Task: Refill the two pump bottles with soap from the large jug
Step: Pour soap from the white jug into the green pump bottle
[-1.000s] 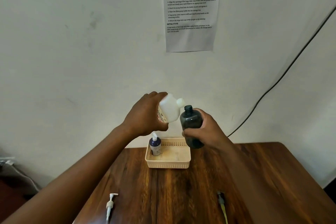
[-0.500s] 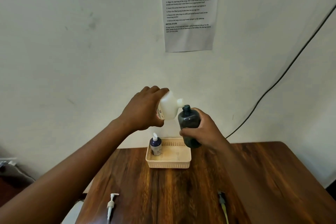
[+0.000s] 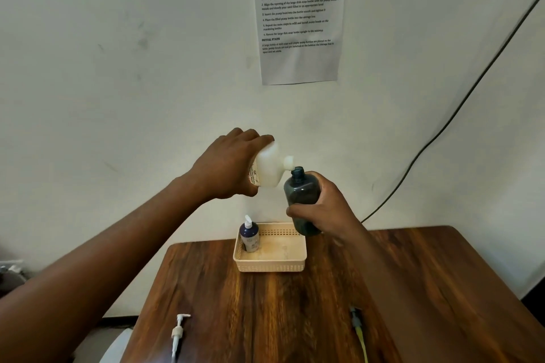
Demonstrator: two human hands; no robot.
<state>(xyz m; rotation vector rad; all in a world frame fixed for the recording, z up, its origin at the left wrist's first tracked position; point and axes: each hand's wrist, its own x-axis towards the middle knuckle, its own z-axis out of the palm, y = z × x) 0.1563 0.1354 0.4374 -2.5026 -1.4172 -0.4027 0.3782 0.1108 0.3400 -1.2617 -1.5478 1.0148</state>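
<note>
My left hand [image 3: 227, 166] grips the white soap jug [image 3: 269, 166], tipped sideways with its spout just above the open mouth of a dark translucent bottle [image 3: 300, 191]. My right hand [image 3: 327, 209] holds that bottle upright in the air above the basket. A small dark blue bottle [image 3: 249, 235] with a white pump stands in the left corner of the beige basket [image 3: 271, 267]. A loose white pump head [image 3: 178, 333] lies near the table's front left. Another pump head with a yellow tube [image 3: 358, 331] lies at the front right.
The wooden table [image 3: 295, 318] stands against a white wall. A printed task sheet [image 3: 299, 15] hangs on the wall above. A dark cable [image 3: 442, 132] runs down the wall at the right.
The jug's spout has come down and closer to the dark bottle's mouth. Both hands have shifted slightly; the basket and pump heads have not moved.
</note>
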